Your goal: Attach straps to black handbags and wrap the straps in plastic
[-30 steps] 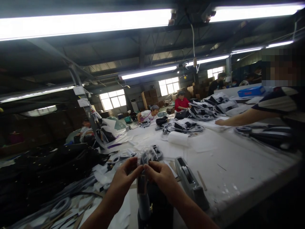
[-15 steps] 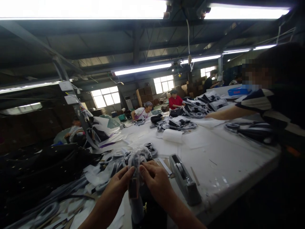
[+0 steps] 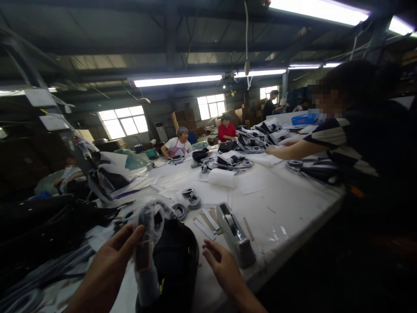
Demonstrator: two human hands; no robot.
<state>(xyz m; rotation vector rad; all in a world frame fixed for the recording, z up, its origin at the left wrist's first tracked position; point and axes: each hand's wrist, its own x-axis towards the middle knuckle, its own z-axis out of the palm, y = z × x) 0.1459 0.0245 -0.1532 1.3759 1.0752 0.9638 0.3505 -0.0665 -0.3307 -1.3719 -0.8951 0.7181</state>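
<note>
Your right hand [image 3: 221, 266] has let go of the plastic-wrapped strap [image 3: 151, 217] and is open and empty, just left of the tape dispenser [image 3: 235, 234]. Your left hand [image 3: 107, 267] alone grips the strap, farther left of the dispenser, against the black bag [image 3: 177, 256]. Two-handed handling appears to be over.

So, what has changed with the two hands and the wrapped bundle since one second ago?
The right hand let go of the plastic-wrapped strap bundle and moved off to the right, now open beside the tape dispenser. The left hand alone keeps hold of the bundle, above the black bag. Unchanged: the dispenser stands on the white table, and a co-worker's arm reaches across it.
</note>
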